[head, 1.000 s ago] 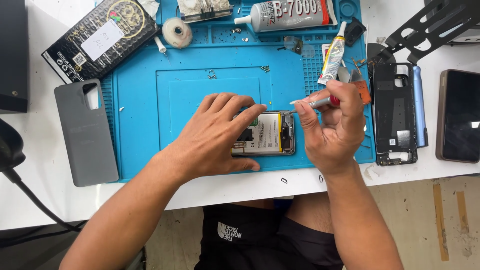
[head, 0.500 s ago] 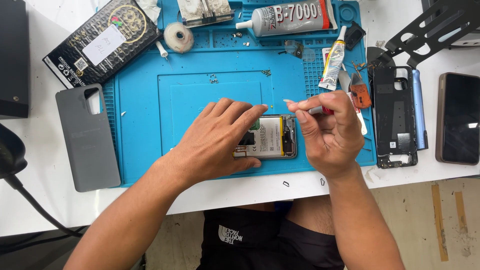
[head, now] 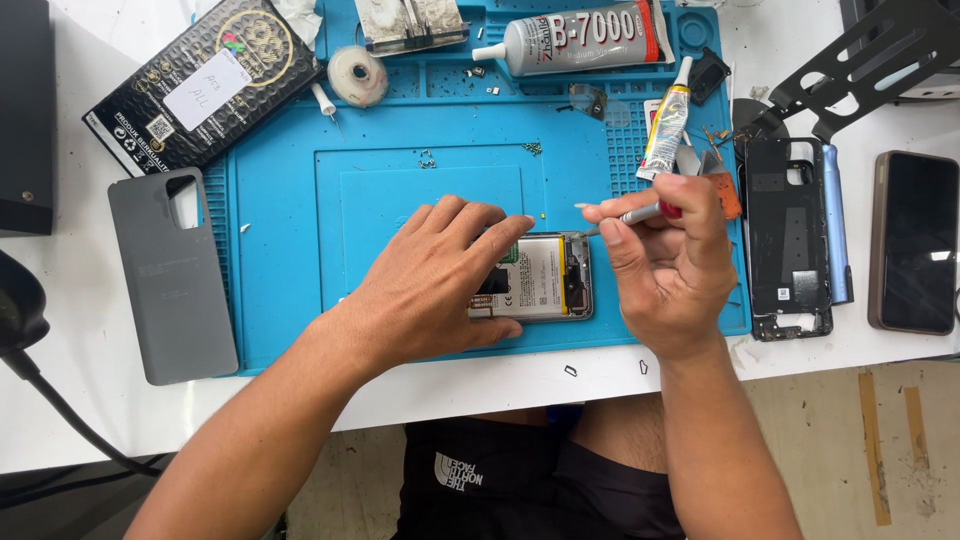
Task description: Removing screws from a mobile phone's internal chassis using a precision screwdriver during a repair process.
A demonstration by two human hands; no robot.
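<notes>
Opened back-less smartphone pinned on blue silicone mat by left hand, right hand pinching thin grey tool at its top edge, back still off

A blue work mat covers most of the white table. Off its left edge lies a grey phone case, camera cutout towards the top, and above that a black patterned box with a white label, set at a slant. Along the mat's top edge sit a small roll of tape, a large glue tube lying on its side, and a smaller tube (cap pointing up). A few tiny metal bits, probably screws, are scattered nearby. To the right rest a black phone frame and, well apart, a dark phone with its screen up.
</notes>
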